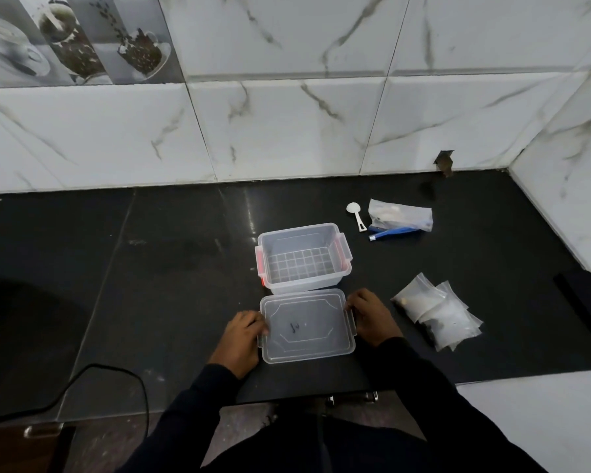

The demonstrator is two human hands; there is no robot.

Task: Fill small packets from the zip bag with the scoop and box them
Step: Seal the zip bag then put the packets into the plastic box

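Observation:
A clear plastic box [335, 283] with red side latches stands open and empty in the middle of the black counter. Its clear lid [307, 326] lies flat just in front of it. My left hand [243, 339] grips the lid's left edge and my right hand [372, 317] grips its right edge. A white scoop [355, 215] lies behind the box to the right. Beside the scoop lies the zip bag [401, 216] with a blue seal. A pile of small clear packets [439, 310] lies to the right of the lid.
Marble-tiled walls [287, 131] close off the counter at the back and the right. A black cable [116, 373] curves over the front left of the counter. A dark strap [575, 308] lies at the far right. The counter's front edge [287, 402] runs just below my wrists.

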